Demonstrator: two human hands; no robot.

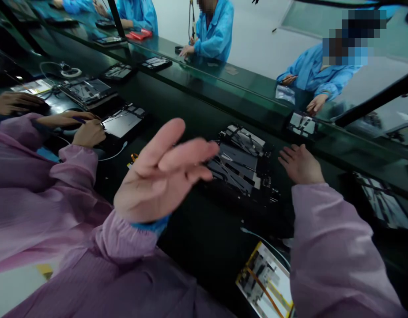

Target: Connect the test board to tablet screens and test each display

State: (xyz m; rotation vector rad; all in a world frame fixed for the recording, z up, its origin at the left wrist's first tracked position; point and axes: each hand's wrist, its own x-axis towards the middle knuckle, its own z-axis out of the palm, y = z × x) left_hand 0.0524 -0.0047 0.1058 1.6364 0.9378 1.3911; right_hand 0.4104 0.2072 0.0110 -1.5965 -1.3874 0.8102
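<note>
An opened tablet body (239,165) lies on the dark green bench in front of me, its boards and cables exposed. My left hand (159,174) is raised above the bench just left of it, palm up, fingers stretched apart and blurred, holding nothing. My right hand (300,164) rests flat on the bench by the tablet's right edge, fingers spread, empty. Both arms wear pink sleeves.
A co-worker in pink at my left has hands (81,128) at another opened tablet (122,121). More opened devices (88,90) line the bench. People in blue coats (213,31) work across a raised shelf (224,90). A panel with yellow tape (266,282) lies near me.
</note>
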